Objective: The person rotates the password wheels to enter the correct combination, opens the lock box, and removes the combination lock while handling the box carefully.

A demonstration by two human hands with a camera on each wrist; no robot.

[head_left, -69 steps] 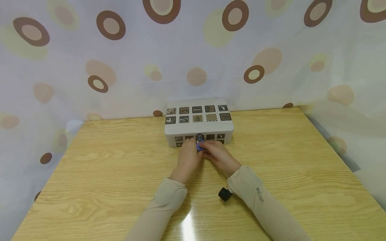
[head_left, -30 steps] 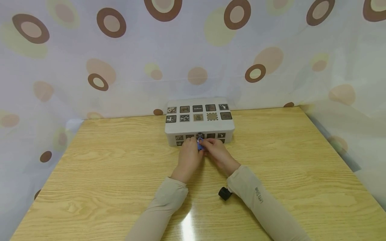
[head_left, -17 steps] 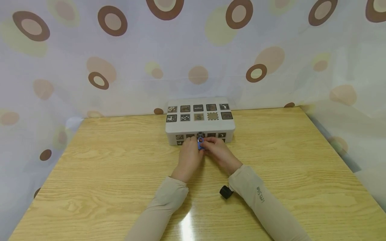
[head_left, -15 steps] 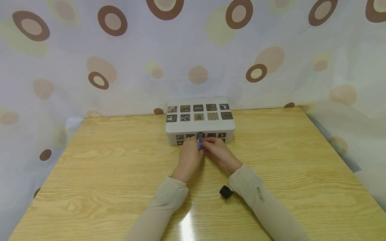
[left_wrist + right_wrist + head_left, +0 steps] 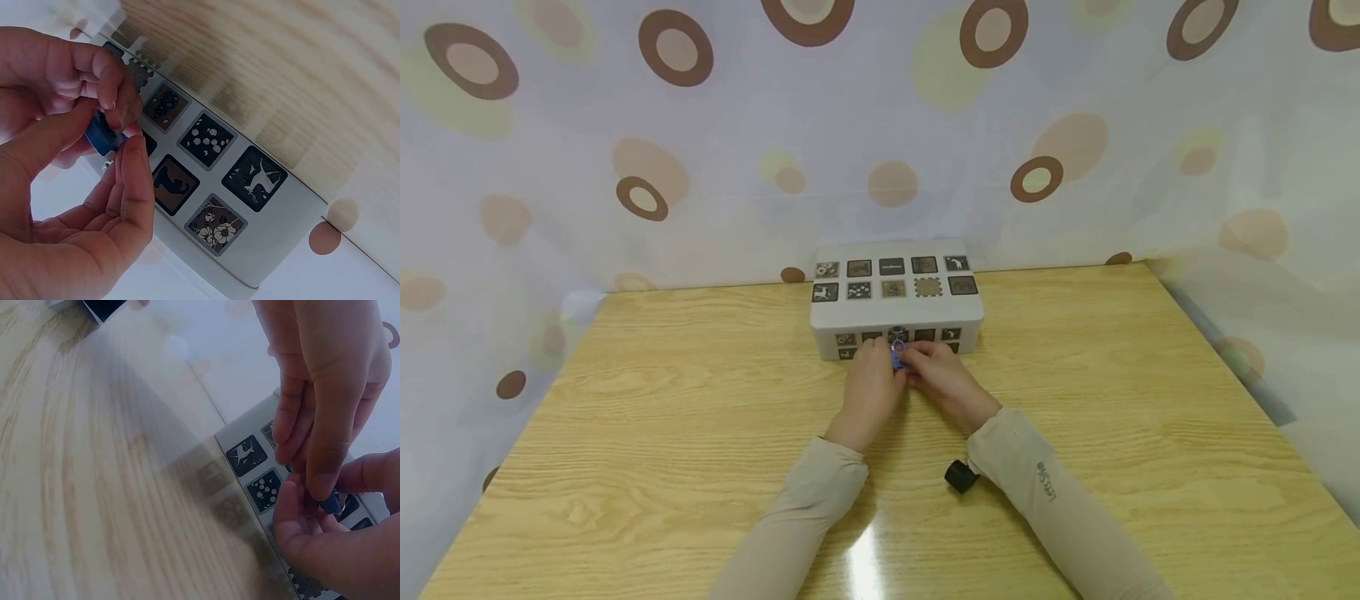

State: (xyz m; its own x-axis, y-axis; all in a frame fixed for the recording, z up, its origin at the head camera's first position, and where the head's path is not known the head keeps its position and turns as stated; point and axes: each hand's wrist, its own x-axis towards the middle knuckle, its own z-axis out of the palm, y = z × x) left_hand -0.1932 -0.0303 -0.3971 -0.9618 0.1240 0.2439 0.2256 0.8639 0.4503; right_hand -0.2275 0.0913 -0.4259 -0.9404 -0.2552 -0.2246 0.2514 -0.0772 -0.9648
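Observation:
A blue padlock [image 5: 898, 354] sits at the metal latch [image 5: 897, 334] on the front of a white box [image 5: 895, 312] with small picture squares. My left hand [image 5: 871, 387] pinches the padlock from the left, thumb and fingertips on its body in the left wrist view. From the right, my right hand [image 5: 947, 379] pinches the padlock's lower part, fingers curled. In the right wrist view, only a little of the padlock [image 5: 332, 503] shows between both hands. Fingers hide much of it, so I cannot tell whether its shackle passes through the latch or whether a key is in it.
The box stands at the back of the wood-grain table [image 5: 700, 400], close to a patterned curtain [image 5: 715, 150]. More curtain [image 5: 1285, 250] rises along the right side. A black piece [image 5: 960, 476] sticks out by the right sleeve [image 5: 1022, 458].
Both hands stay at the padlock with only small finger shifts. The padlock looks turned to a slightly different angle. The head view has moved a little; the box stays put.

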